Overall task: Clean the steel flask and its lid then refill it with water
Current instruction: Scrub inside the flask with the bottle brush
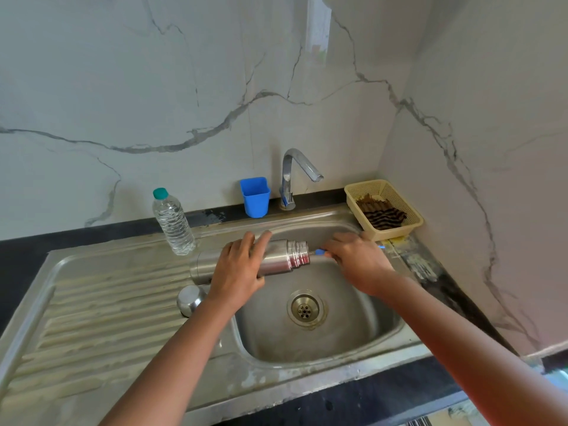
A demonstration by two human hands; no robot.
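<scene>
Bare forearms reach over the stainless steel sink (384, 330). Left hand (238, 269) grips the cylindrical steel flask (282, 256), held sideways above the basin. Right hand (356, 259) pinches a blue-handled brush (319, 251) at its mouth. Nearby, the round steel lid (190, 299) rests on the drainboard.

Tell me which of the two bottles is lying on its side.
The steel flask, held sideways over the sink by the left hand. The clear plastic water bottle stands upright on the sink's edge with its green cap on.
</scene>
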